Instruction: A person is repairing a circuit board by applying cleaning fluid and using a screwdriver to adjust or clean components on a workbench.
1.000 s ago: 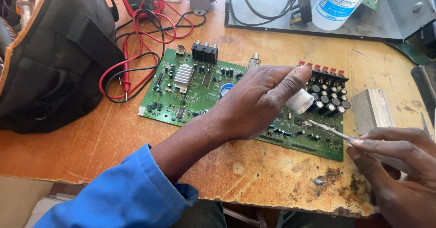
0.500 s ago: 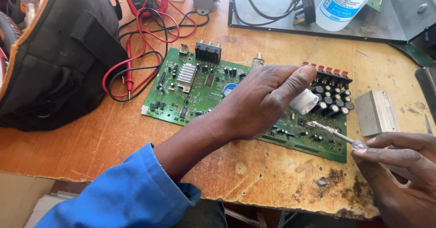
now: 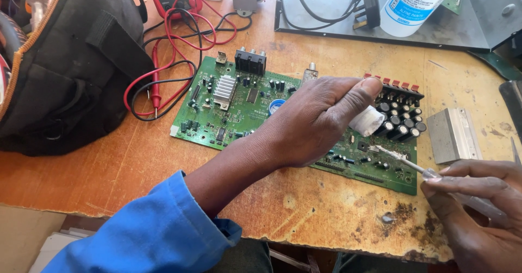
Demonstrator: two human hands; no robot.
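Green circuit board (image 3: 239, 110) lies flat on the worn wooden table (image 3: 163, 159), toward the middle and nearer the far edge than the near one. Its long axis runs left to right, skewed a little: the left end sits farther from me, the right end dips toward the near edge. Row of red-tipped connectors (image 3: 394, 83) along its far right corner, black capacitors (image 3: 402, 122) clustered just below them, finned silver heat sink (image 3: 224, 90) on its left half.

My left hand (image 3: 315, 123) rests on the middle of the board, palm down, fingers curled around a small white wad (image 3: 367, 122), cloth or tissue, I cannot tell which. The wad is pressed against the board just beside the capacitors.

My right hand (image 3: 478, 197) is off the board's right end, over the near right corner of the table, pinching a thin clear-handled tool (image 3: 405, 161). The tool's long axis runs from my fingertips up and left; its tip points toward the board's middle and touches the board near its near right corner, with whitish residue along the shaft.

A ribbed metal block (image 3: 452, 135) lies on the table just beside the board's right edge. Black tool bag (image 3: 60, 72) fills the left edge. Red and black probe leads (image 3: 163, 77) coil between bag and board. White bottle (image 3: 416, 4) stands on a grey metal sheet (image 3: 467, 28) at the far right corner.
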